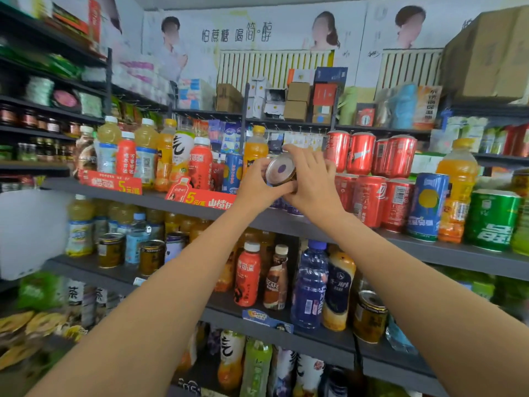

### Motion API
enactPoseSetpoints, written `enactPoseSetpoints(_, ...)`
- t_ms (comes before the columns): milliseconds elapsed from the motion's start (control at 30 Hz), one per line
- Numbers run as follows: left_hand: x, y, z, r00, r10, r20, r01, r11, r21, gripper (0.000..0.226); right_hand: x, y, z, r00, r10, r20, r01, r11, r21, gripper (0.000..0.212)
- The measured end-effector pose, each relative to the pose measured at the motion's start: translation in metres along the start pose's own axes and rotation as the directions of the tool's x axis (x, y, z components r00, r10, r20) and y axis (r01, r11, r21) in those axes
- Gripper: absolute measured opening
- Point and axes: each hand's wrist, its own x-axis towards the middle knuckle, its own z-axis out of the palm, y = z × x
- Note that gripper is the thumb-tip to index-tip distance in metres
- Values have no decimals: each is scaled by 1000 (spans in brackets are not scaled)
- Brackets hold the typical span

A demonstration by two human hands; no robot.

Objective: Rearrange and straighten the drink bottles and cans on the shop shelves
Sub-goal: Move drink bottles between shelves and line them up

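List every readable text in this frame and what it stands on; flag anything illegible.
"怕蔗糖 喝简醇": wall poster
"5元/瓶": left red price sign
"5元/瓶 山楂": second red price sign
"CAFE": brown coffee bottle
Can held by left hand and right hand: no text shows.
Red cola cans and other labels: too blurred.

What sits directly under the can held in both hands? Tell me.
Under the tilted, metal-ended can, gripped by the left hand and right hand, purple-labelled containers stand on the grey metal shelf. The hands cover their tops, so their kind and number are unclear.
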Motion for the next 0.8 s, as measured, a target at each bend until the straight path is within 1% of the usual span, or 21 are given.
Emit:
enactPoseSetpoints(100, -12, 4, -12, 996, -80, -51, 77, 996, -49, 55, -2, -13, -2, 1000, -8, 26, 6, 995, 101, 79)
enactPoseSetpoints(167, -23, 8, -15, 987, -144, -64, 140, 988, -72, 50, -8, -20, -4, 999, 38, 35, -45, 977, 211, 82)
enactPoseSetpoints(233, -33, 9, -17, 979, -190, -80, 185, 981, -61, 48, -16, -24, -4, 996, 81, 44, -91, 935, 343, 84)
enactPoseSetpoints(267, -37, 9, -19, 973, -212, -86, 209, 977, -50, 48, -19, -26, -5, 994, 91, 68, -110, 909, 401, 85)
enactPoseSetpoints(400, -62, 13, -39, 952, -289, -98, 290, 957, -4, 45, -35, -30, -8, 961, 78, 267, -224, 787, 574, 93)
enactPoseSetpoints(467, -72, 17, -53, 934, -331, -133, 337, 941, 25, 44, -41, -35, -9, 934, 63, 353, -284, 731, 620, 97)
enactPoseSetpoints(533, -78, 21, -68, 910, -374, -181, 381, 925, 1, 37, -45, -43, -9, 897, 34, 442, -344, 683, 644, 98)
enactPoseSetpoints(633, -84, 22, -85, 893, -409, -189, 412, 911, -22, 24, -44, -56, -12, 848, -14, 529, -392, 657, 644, 96)
enactPoseSetpoints(667, -86, 22, -89, 899, -405, -169, 410, 912, -3, 26, -42, -60, -14, 843, -38, 537, -380, 664, 643, 95)
enactPoseSetpoints(767, -85, 24, -103, 916, -379, -135, 392, 915, 93, 49, -32, -74, -17, 845, -97, 526, -305, 720, 623, 104)
enactPoseSetpoints(800, -83, 24, -110, 921, -366, -132, 381, 917, 117, 50, -29, -81, -16, 853, -110, 511, -277, 734, 620, 107)
